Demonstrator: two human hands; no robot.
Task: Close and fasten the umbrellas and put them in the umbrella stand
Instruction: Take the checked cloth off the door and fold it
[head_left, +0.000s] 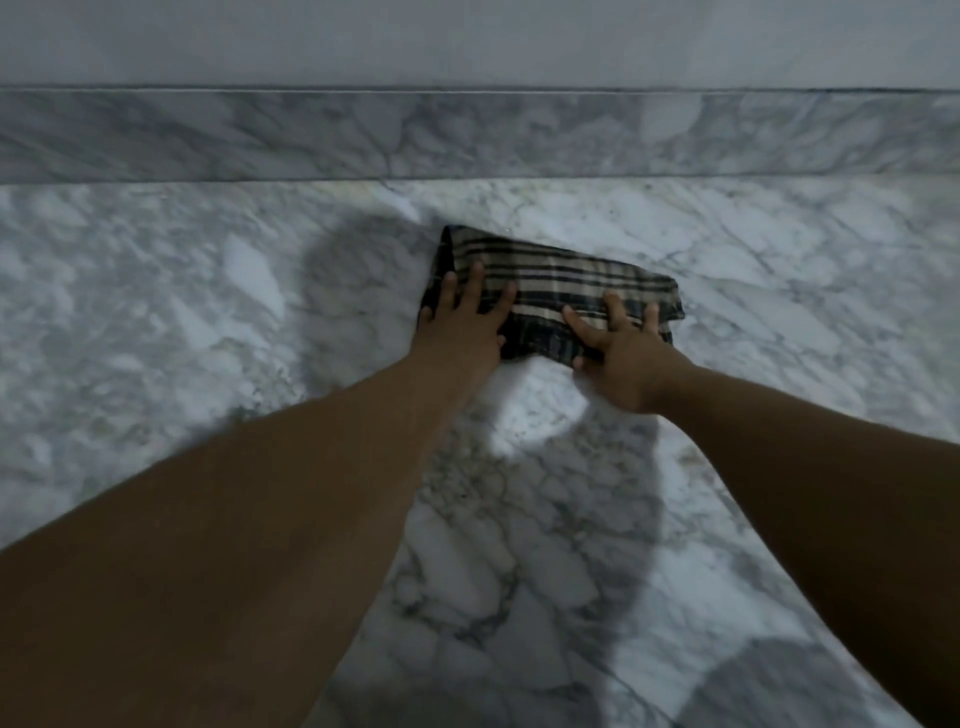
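Note:
A folded piece of checked fabric (561, 275), beige with dark stripes, lies flat on the marble floor (182, 312) near the wall. My left hand (460, 325) presses on its left end with fingers spread and straight. My right hand (621, 358) presses on its near right part, fingers also spread flat. No umbrella handle, strap or stand shows in this view.
A marble skirting (311, 135) runs along the base of a pale wall (467, 41) just beyond the fabric. Shadows of my head and arms fall on the floor around a bright patch of light (535, 410).

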